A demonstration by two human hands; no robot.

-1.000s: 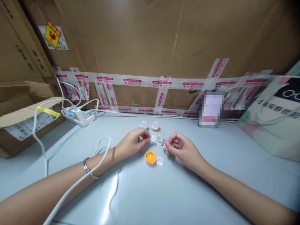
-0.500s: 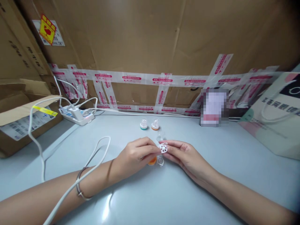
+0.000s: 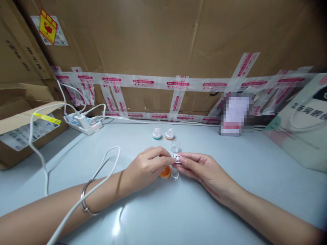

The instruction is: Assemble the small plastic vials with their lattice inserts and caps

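White spoked disc pinched above the table

The left hand and right hand grasp it by fingertips; an orange cap (partly hidden) lies at seven o'clock from it, a clear dome at twelve.

Left forearm bare, slim; shiny silver-coloured metal bracelet near wrist, narrow, rounded, small knob along lower edge. Right forearm bare. Left hand, right hand ungloved.
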